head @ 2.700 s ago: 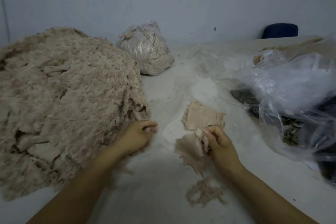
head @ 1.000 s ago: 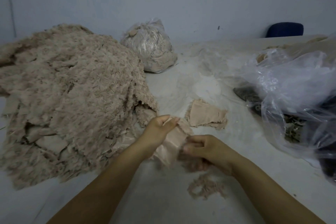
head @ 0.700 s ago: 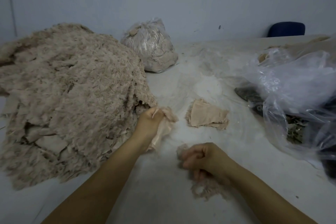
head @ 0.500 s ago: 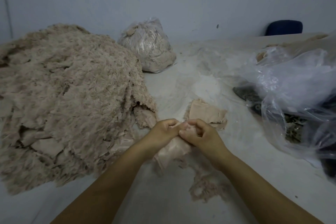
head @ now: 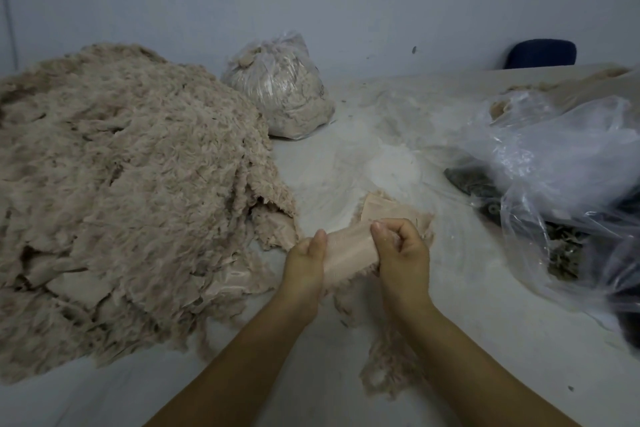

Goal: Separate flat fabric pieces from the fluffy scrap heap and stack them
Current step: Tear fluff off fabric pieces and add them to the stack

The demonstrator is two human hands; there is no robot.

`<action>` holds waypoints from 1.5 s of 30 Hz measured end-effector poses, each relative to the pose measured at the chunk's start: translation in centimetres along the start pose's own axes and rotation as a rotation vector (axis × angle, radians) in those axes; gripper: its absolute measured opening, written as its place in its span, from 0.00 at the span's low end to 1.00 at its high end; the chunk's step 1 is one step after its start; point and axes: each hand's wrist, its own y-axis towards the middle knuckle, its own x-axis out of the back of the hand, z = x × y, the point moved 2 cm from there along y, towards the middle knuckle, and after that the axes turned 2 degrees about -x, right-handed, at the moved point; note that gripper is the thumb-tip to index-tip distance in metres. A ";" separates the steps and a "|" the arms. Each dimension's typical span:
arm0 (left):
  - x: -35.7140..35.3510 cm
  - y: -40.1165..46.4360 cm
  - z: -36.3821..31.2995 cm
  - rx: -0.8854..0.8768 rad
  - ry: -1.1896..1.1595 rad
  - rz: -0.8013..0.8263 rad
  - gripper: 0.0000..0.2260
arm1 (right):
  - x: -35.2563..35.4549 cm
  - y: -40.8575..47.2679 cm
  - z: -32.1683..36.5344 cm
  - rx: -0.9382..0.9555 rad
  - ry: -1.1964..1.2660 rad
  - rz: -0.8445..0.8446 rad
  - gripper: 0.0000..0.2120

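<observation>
Between the heap (head: 124, 191) and our small stack (head: 384, 210), we held one flat fabric piece (head: 348, 250) just above the table (head: 346, 156), left hand (head: 306, 265) pinching one end, right hand (head: 401, 253) curled around the other. We judged this stretch let us smooth it and shed fluff, which lay as loose tufts (head: 388, 371) below, before laying it on the stack just beyond.
</observation>
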 end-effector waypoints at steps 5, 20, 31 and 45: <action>0.5 0.6 -0.3 -0.216 0.162 -0.049 0.23 | 0.7 0.0 -0.4 -0.012 0.028 -0.079 0.07; 1.5 0.7 0.2 0.048 0.120 -0.060 0.20 | 0.9 0.1 -1.5 -0.068 0.066 -0.154 0.08; 2.2 0.3 -1.2 -0.009 0.447 0.270 0.35 | 1.4 2.0 2.0 -0.108 -0.139 0.115 0.06; -4.0 5.5 -4.4 -0.410 0.186 0.217 0.10 | 4.0 7.1 -0.1 -0.073 -0.215 -0.076 0.09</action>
